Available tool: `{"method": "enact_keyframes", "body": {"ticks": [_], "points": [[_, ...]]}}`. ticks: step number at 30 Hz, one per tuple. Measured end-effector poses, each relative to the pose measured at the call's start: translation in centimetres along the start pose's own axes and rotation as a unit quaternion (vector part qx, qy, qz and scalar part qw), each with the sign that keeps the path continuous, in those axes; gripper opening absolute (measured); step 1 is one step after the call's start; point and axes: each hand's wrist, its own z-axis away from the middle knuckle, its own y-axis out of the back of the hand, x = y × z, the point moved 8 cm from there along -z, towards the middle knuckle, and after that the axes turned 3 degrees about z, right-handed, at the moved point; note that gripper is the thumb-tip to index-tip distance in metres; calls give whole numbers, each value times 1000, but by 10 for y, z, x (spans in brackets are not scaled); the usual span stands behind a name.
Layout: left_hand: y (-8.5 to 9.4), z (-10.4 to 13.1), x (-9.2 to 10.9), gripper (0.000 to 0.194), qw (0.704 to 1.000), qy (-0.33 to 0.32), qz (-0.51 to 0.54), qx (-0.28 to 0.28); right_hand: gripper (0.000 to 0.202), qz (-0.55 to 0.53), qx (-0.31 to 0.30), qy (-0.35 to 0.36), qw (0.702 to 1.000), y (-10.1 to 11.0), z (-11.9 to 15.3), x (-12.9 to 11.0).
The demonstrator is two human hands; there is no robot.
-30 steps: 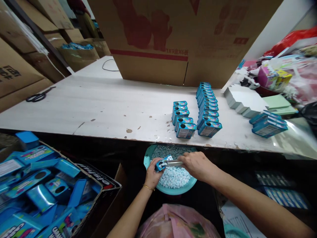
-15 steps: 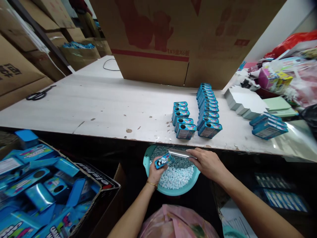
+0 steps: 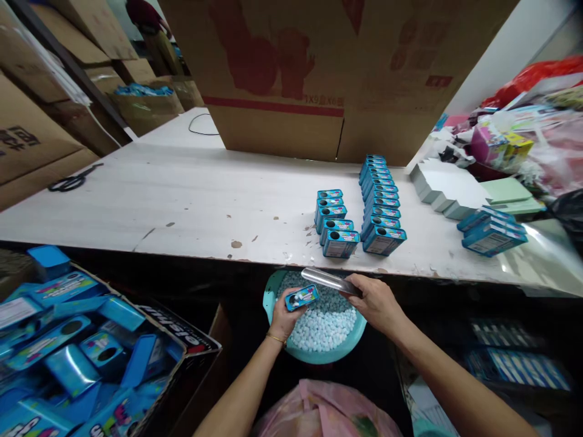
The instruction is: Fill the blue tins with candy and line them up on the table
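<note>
My left hand [image 3: 285, 315] is wrapped round a small blue tin [image 3: 302, 297], its printed top facing up, with pale candies showing at the opening. Just above it, my right hand [image 3: 376, 301] grips a shiny metal scoop [image 3: 328, 280] shaped like a half-tube, whose tip points left. The scoop's far end looks bare. Below both hands sits a turquoise basin [image 3: 314, 357] holding many small pale blue and white candies [image 3: 321, 331]. Part of the basin is hidden behind my left hand and the tin.
Two rows of blue tins [image 3: 382, 240] stand upright on the white table [image 3: 204, 200]. A carton of jumbled blue tins [image 3: 73, 364] is at left. Black scissors [image 3: 75, 178] lie far left. A large cardboard box [image 3: 282, 130] stands behind; stacked white card [image 3: 449, 185] lies right.
The scoop has lifted away from the tin and tilts, its tip now higher and further left. Candies that heaped at the tin's opening have mostly sunk in. The tin is turned slightly.
</note>
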Motion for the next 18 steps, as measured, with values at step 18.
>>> {"method": "enact_keyframes", "body": {"ticks": [18], "points": [[-82,-51,126,66,922,-239,-305,-1,14,-58,224,50,972,81,-38,23]]}}
